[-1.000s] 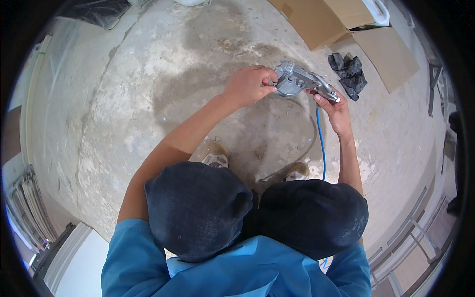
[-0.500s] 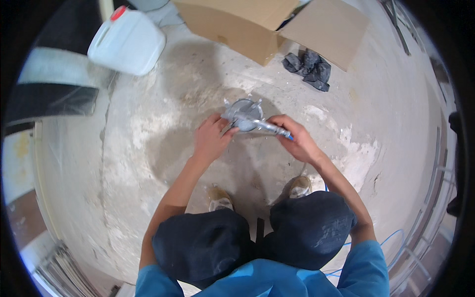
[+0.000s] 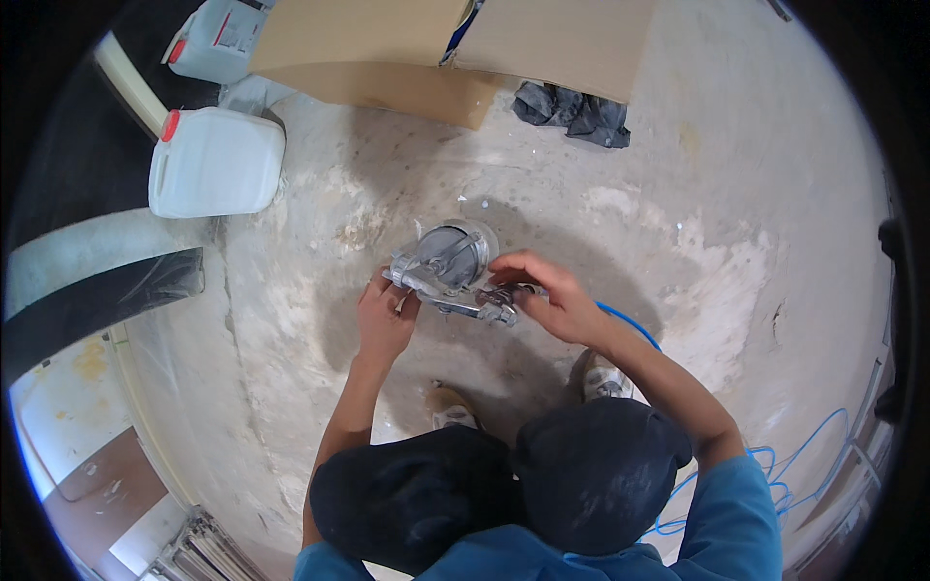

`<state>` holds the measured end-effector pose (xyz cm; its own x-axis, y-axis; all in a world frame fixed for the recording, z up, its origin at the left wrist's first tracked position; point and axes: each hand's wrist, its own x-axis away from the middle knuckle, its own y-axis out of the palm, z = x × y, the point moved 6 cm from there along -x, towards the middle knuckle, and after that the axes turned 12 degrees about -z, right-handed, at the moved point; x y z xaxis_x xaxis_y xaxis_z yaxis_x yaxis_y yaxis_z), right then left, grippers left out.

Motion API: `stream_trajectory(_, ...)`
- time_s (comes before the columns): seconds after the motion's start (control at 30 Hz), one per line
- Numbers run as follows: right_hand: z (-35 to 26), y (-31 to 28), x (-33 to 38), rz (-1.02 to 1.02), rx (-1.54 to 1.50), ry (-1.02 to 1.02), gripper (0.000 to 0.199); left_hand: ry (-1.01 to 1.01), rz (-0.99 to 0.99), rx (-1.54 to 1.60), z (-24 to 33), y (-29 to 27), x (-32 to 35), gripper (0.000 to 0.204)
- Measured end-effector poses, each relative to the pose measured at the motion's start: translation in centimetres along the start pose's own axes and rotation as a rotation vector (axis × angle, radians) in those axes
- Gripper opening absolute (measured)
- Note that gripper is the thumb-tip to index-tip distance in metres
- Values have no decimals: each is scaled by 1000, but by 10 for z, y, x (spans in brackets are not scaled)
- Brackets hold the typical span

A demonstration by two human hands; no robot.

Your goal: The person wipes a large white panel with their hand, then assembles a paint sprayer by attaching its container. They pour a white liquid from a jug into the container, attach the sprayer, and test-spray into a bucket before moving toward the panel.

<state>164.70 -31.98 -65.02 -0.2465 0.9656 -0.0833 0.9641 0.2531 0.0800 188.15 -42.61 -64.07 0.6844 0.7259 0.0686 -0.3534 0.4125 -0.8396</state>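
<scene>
A grey metal spray gun with a round cup is between my hands above the floor, splashed with pale residue. My left hand is closed around the gun's left end, thumb and fingers at the bracket beside the cup. At the gun's right end, my right hand curls with thumb and forefinger around a dark metal fitting. From under that hand a blue air hose runs off to the lower right. The fingers partly hide where hose and gun meet.
Ahead lies a large open cardboard box, with a crumpled black bag at its right. Two white canisters with red caps, one a nearer canister, stand at the far left. Loops of blue hose lie at the lower right.
The spray gun has turned and come closer, its cup now showing from above. My right hand has shifted to the fitting, and the blue hose now shows beside it. The view has moved too.
</scene>
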Motion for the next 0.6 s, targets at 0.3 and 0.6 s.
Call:
stream_trajectory(0.3, 5, -3, -6, 106, 54, 22, 30, -71, -6, -6, 0, 3, 3, 44)
stream_trajectory(0.6, 2, -3, -5, -91, 94, -120, 52, -79, -8, 167, -10, 11, 7, 44)
